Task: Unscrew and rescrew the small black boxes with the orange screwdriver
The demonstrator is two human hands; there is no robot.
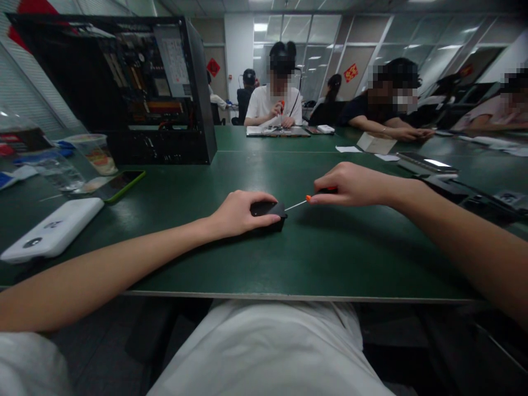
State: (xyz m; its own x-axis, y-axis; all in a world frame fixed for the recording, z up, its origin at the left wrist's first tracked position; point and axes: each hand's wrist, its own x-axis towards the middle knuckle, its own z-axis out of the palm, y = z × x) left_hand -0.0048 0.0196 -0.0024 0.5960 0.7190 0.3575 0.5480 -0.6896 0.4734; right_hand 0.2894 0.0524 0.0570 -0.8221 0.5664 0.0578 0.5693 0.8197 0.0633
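Black boxy object [270, 209], clasped in left hand [237, 214] on green tabletop [231, 264]. Right hand [346, 184], apart from left, grips orange-and-black-handled, metal-shafted screwdriver [308, 198], tip at object's right end.

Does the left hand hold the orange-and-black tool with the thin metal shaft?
No, the right hand holds that tool, while the left hand grips a small black block-shaped object.

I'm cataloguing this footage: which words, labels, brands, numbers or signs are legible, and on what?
Nothing reads with certainty:
White device: dark marks, too blurred.
Pale label in the computer case: print too small.
Red signs in the background: characters blurred.
Bottle, far left: label blurred.
Black object and screwdriver: no readable text.
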